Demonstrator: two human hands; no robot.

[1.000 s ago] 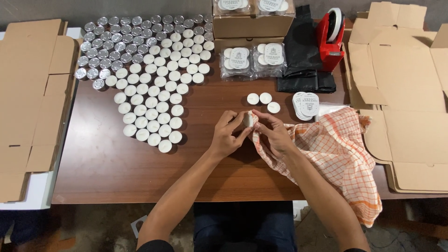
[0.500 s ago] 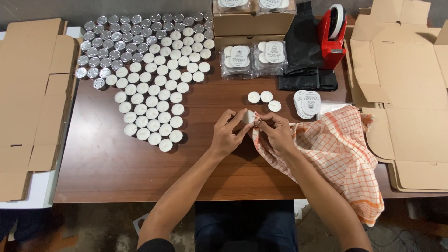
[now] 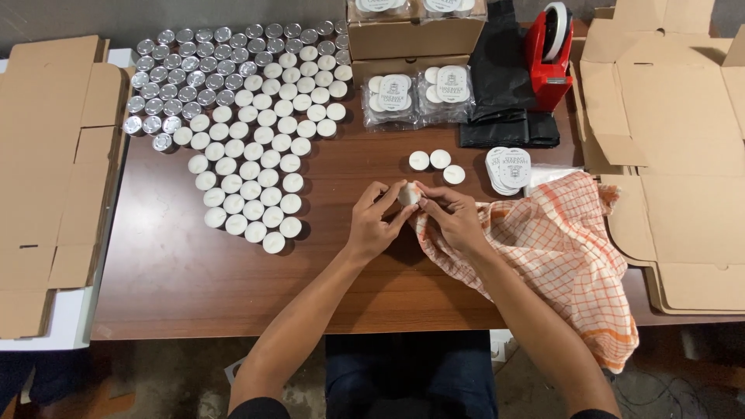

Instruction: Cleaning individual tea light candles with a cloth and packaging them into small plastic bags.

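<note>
My left hand (image 3: 376,223) and my right hand (image 3: 454,219) meet over the middle of the brown table (image 3: 194,279). Between their fingertips they hold one small white tealight candle (image 3: 409,194). My right hand also presses on a corner of the orange checked cloth (image 3: 566,256), which spreads to the right and hangs over the table's front edge. Three loose tealights (image 3: 436,164) lie just beyond my hands. A large group of several tealights (image 3: 248,124) covers the table's left half.
A stack of round white labels (image 3: 508,168) lies right of the loose candles. Bagged candle packs (image 3: 415,93), a cardboard box (image 3: 415,35), black bags (image 3: 504,85) and a red tape dispenser (image 3: 551,58) stand at the back. Flat cardboard blanks lie at the left (image 3: 54,178) and right (image 3: 675,155).
Both hands stay together on the tealight; the fingers have shifted slightly around it. Nothing else has moved.
</note>
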